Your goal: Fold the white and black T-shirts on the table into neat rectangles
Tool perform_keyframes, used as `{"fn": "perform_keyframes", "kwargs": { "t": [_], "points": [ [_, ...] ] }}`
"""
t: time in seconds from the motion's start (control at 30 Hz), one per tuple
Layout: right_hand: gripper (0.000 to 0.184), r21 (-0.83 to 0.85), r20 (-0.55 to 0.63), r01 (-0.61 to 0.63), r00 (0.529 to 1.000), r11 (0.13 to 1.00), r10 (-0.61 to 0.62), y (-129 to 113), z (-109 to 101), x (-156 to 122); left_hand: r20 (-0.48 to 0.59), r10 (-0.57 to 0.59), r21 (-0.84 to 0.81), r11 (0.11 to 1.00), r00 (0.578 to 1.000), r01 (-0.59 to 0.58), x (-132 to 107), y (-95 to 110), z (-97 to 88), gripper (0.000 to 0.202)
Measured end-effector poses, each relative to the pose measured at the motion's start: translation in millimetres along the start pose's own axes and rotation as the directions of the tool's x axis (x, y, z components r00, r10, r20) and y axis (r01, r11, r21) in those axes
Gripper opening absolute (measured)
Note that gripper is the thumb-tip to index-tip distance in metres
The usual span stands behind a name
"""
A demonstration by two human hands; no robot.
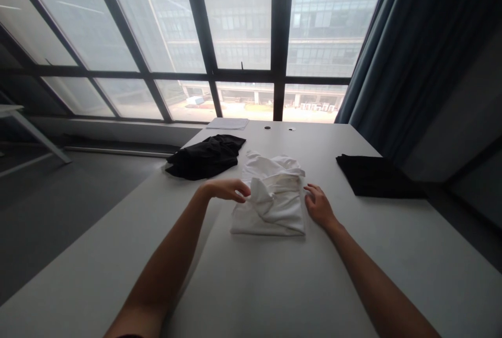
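Observation:
A white garment (272, 197) lies partly folded in the middle of the white table (274, 286). My left hand (227, 189) is at its left edge, fingers curled and pinching a fold of the white cloth. On the other side, my right hand (319, 206) rests against the garment's edge with its fingers loosely spread, holding nothing.
A crumpled black garment (206, 156) lies at the back left of the table, a folded black garment (372, 176) at the right. A sheet of paper (228, 123) sits at the far edge. Beyond are large windows, with a dark curtain (415, 56) on the right.

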State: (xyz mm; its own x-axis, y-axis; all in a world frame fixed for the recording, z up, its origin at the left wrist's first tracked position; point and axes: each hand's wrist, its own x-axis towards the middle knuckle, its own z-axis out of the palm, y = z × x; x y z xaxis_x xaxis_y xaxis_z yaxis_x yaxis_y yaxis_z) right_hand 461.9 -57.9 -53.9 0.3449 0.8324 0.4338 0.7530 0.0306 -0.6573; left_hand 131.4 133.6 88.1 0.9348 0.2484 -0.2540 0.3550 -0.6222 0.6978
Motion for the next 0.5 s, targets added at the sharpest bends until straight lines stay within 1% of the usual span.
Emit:
{"fn": "perform_keyframes", "kwargs": {
  "t": [0.03,0.07,0.1,0.13,0.17,0.2,0.23,0.27,0.3,0.37,0.4,0.43,0.5],
  "points": [
    [0.038,0.016,0.011,0.011,1.000,1.000,-0.011,-0.5,-1.0,0.4,-0.074,-0.044,-0.001,0.999,0.996,0.044,0.5,-1.0,-0.7,0.032],
    [0.038,0.031,0.029,0.026,0.999,0.999,-0.027,-1.3,-1.9,0.7,-0.193,-0.077,0.010,0.997,0.978,0.080,2.9,0.0,0.1,0.032],
    [0.038,0.043,0.052,0.046,0.997,0.998,-0.048,-2.5,-2.8,0.8,-0.348,-0.093,0.030,0.993,0.933,0.111,7.3,3.5,2.8,0.032],
    [0.038,0.054,0.079,0.070,0.994,0.996,-0.074,-4.2,-3.6,0.5,-0.510,-0.092,0.049,0.990,0.855,0.135,13.5,9.5,7.6,0.033],
    [0.039,0.062,0.104,0.094,0.989,0.994,-0.100,-6.4,-4.1,-0.1,-0.648,-0.068,0.073,0.986,0.758,0.151,21.1,17.9,14.5,0.034],
    [0.040,0.068,0.127,0.117,0.984,0.991,-0.125,-9.2,-4.5,-1.2,-0.745,-0.030,0.096,0.984,0.667,0.152,29.5,27.8,23.3,0.035],
    [0.041,0.074,0.147,0.138,0.978,0.988,-0.147,-12.7,-4.6,-2.7,-0.788,0.017,0.122,0.984,0.615,0.129,38.0,38.4,33.4,0.035],
    [0.042,0.081,0.165,0.156,0.972,0.984,-0.168,-17.0,-4.5,-4.7,-0.787,0.077,0.172,0.980,0.612,0.098,46.2,48.7,44.2,0.034],
    [0.042,0.092,0.181,0.174,0.965,0.981,-0.188,-21.9,-4.2,-6.9,-0.765,0.130,0.229,0.970,0.631,0.077,53.5,57.7,55.1,0.032],
    [0.042,0.124,0.210,0.221,0.947,0.967,-0.243,-33.3,-3.1,-12.1,-0.685,0.219,0.362,0.930,0.695,0.064,64.9,69.1,74.1,0.025],
    [0.042,0.145,0.225,0.250,0.934,0.957,-0.278,-39.5,-2.5,-14.8,-0.649,0.232,0.415,0.906,0.725,0.083,68.8,70.8,81.3,0.023],
    [0.043,0.167,0.238,0.277,0.920,0.946,-0.312,-45.7,-1.9,-17.4,-0.625,0.217,0.448,0.886,0.750,0.118,71.6,70.1,86.7,0.022],
    [0.043,0.200,0.257,0.321,0.894,0.926,-0.366,-56.9,-0.7,-22.0,-0.607,0.121,0.449,0.868,0.786,0.213,74.0,63.3,92.1,0.024]
  ]
}}
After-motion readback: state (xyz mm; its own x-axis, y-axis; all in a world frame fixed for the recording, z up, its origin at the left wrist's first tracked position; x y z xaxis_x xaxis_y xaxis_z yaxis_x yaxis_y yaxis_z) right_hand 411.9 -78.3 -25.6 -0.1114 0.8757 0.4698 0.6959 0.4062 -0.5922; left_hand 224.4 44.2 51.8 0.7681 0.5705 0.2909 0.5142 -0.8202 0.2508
